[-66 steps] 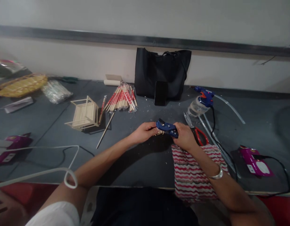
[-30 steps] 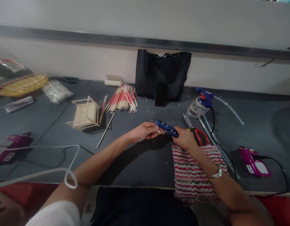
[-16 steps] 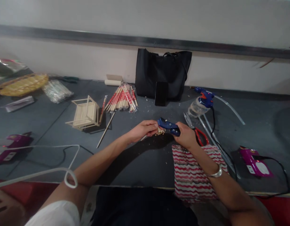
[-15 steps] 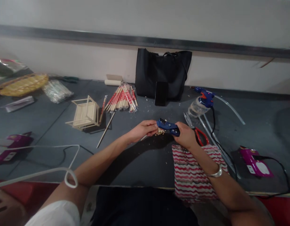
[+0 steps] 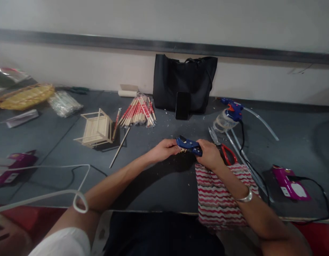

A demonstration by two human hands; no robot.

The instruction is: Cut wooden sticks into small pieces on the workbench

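Observation:
My right hand is closed round a blue hand cutter over the middle of the grey table. My left hand pinches something thin at the cutter's jaw; the stick it held a moment ago is hidden by the fingers. A small heap of cut wooden bits lies on the table just under the cutter's nose. My right wrist, wearing a silver bangle, rests over a red and white striped cloth.
Red-wrapped chopsticks, a loose stick and a small wooden frame box lie to the left. A black bag with a phone stands behind. Red scissors, a blue glue gun and purple gadgets lie right.
The cutter's handles closed, opened and closed again at the stick. My left hand slid closer to the jaw, so the stick end that stuck out to the left is now hidden.

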